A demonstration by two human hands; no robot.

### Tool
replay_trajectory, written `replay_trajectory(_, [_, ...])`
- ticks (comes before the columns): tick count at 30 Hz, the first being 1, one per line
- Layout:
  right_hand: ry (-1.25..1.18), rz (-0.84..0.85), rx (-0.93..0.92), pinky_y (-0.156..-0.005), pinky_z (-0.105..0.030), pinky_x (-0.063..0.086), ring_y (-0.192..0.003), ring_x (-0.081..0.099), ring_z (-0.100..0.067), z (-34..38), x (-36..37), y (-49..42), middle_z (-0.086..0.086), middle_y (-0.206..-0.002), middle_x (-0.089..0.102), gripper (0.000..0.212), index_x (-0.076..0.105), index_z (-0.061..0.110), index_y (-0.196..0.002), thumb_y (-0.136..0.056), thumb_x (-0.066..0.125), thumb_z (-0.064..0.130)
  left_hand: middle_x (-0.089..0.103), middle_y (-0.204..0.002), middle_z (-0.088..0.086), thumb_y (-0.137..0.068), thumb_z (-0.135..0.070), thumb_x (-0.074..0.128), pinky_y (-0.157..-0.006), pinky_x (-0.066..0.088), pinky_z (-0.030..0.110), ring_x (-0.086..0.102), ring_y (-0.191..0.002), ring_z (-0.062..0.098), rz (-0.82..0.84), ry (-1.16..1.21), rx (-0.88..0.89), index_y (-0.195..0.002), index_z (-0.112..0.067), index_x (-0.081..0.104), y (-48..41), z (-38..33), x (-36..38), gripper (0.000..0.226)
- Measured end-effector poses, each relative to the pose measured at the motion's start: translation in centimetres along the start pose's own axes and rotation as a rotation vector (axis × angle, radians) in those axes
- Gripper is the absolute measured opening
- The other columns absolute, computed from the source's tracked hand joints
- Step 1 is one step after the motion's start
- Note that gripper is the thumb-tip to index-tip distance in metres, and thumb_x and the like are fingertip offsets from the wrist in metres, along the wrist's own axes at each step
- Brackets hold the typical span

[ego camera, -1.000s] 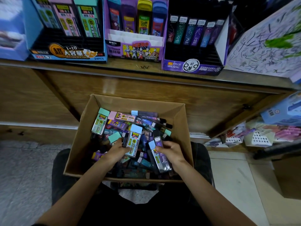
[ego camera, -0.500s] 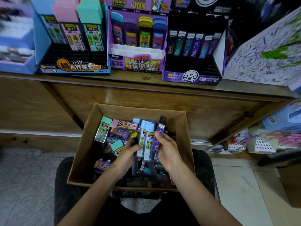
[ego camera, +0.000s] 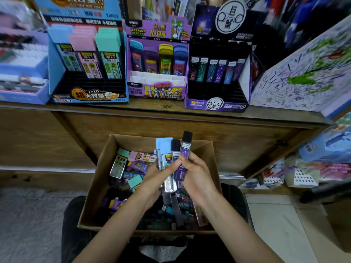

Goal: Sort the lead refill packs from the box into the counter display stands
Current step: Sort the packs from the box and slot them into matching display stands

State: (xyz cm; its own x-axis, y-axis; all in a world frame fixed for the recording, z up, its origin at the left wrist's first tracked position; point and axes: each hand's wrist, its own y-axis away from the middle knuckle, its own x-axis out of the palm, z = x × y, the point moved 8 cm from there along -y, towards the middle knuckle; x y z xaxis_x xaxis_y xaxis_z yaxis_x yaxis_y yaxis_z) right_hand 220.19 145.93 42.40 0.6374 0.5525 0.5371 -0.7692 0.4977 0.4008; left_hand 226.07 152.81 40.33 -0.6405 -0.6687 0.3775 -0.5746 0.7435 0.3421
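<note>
Packs (ego camera: 171, 152) stand upright, gripped between left hand (ego camera: 158, 175) and right hand (ego camera: 199, 173).

We see a wide blue-capped pack (ego camera: 164, 149) and a slim purple pack (ego camera: 185, 149) with a black cap held upright, side by side, above the open cardboard box (ego camera: 98, 186), where mixed lead refill packs (ego camera: 119, 166) lie heaped, below the blue stand (ego camera: 87, 96), purple stand (ego camera: 155, 92) and black stand (ego camera: 216, 106) on the table (ego camera: 284, 115).

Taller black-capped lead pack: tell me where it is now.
Head view, near centre: the taller black-capped pack stands upright over the cardboard box, held by the right hand, beside the blue-capped pack the left hand grips.
</note>
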Motion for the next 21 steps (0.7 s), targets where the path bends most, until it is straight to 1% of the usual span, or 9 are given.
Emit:
replay_trajectory(2, [-0.009,0.012,-0.046,-0.081,-0.035,0.054,-0.103,0.065,-0.029,1.1,0.5,0.2,-0.019,-0.112,0.066,0.025,0.058,0.004,-0.116,-0.095,0.044,0.001,0.073,-0.103,0.003,-0.063,-0.036,0.076,-0.073,0.055,0.025,0.069,-0.096,0.018,0.006,-0.008,0.014,-0.098,-0.027,0.073,0.0,-1.0,0.6,0.036])
replay_trajectory(4, [-0.05,0.014,-0.072,-0.075,-0.032,0.055,-0.093,0.068,-0.026,2.1,0.7,0.4,-0.019,-0.103,0.068,0.018,0.059,0.004,-0.103,-0.092,0.047,-0.002,0.074,-0.1,0.002,-0.065,-0.034,0.075,-0.069,0.055,0.022,0.07,-0.093,0.016,0.024,-0.023,0.035,-0.091,-0.03,0.074,0.0,-2.0,1.1,0.027])
replay_trajectory(7, [-0.066,0.041,-0.079,-0.072,-0.033,0.055,-0.082,0.069,-0.023,3.7,1.0,0.7,-0.015,-0.089,0.07,0.01,0.059,0.003,-0.087,-0.09,0.05,-0.001,0.074,-0.098,0.002,-0.065,-0.032,0.075,-0.068,0.055,0.022,0.07,-0.09,0.016,0.04,-0.042,0.056,-0.09,-0.029,0.074,0.2,-3.3,1.5,0.025])
replay_trajectory(11, [0.144,0.058,-0.16,-0.069,-0.029,0.055,-0.081,0.069,-0.018,6.6,1.2,1.6,-0.009,-0.087,0.072,0.017,0.064,0.009,-0.082,-0.092,0.052,0.009,0.074,-0.098,0.007,-0.066,-0.031,0.076,-0.068,0.055,0.023,0.071,-0.089,0.019,0.072,-0.093,0.11,-0.092,-0.023,0.073,0.3,-5.2,2.6,0.027])
replay_trajectory(13, [0.342,0.036,-0.235,-0.068,-0.024,0.053,-0.081,0.069,-0.015,8.7,1.3,2.1,-0.006,-0.09,0.072,0.014,0.068,0.012,-0.086,-0.091,0.055,0.012,0.074,-0.097,0.007,-0.068,-0.03,0.075,-0.067,0.056,0.024,0.071,-0.088,0.02,0.074,-0.114,0.132,-0.093,-0.021,0.072,0.1,-6.4,3.0,0.026])
replay_trajectory(15, [0.462,0.032,-0.3,-0.067,-0.023,0.051,-0.079,0.068,-0.016,11.1,1.5,2.4,-0.006,-0.092,0.072,0.014,0.07,0.013,-0.092,-0.091,0.056,0.011,0.074,-0.098,0.007,-0.067,-0.033,0.075,-0.068,0.056,0.025,0.071,-0.089,0.021,0.079,-0.15,0.157,-0.1,-0.019,0.069,-0.2,-7.8,3.5,0.036])
replay_trajectory(17, [0.524,0.013,-0.361,-0.077,-0.032,0.049,-0.084,0.063,-0.021,14.1,1.4,2.2,-0.01,-0.095,0.071,0.013,0.068,0.009,-0.097,-0.09,0.057,0.011,0.074,-0.097,0.003,-0.062,-0.038,0.076,-0.067,0.055,0.022,0.071,-0.089,0.016,0.072,-0.204,0.182,-0.108,-0.016,0.064,-0.5,-9.4,4.0,0.052])
replay_trajectory(19, [0.58,-0.033,-0.44,-0.083,-0.038,0.048,-0.087,0.063,-0.023,17.7,1.1,1.7,-0.009,-0.097,0.07,0.016,0.064,0.006,-0.104,-0.09,0.058,0.01,0.075,-0.09,-0.003,-0.057,-0.041,0.077,-0.062,0.053,0.017,0.071,-0.083,0.011,0.052,-0.227,0.209,-0.107,-0.015,0.063,-0.8,-11.1,4.4,0.058])
replay_trajectory(21, [0.617,-0.087,-0.531,-0.079,-0.031,0.053,-0.09,0.065,-0.022,21.8,0.9,1.1,-0.008,-0.1,0.068,0.021,0.059,0.006,-0.11,-0.089,0.059,0.01,0.075,-0.088,-0.006,-0.052,-0.044,0.078,-0.06,0.052,0.016,0.071,-0.081,0.01,0.047,-0.24,0.237,-0.104,-0.018,0.063,-1.1,-12.7,4.9,0.06])
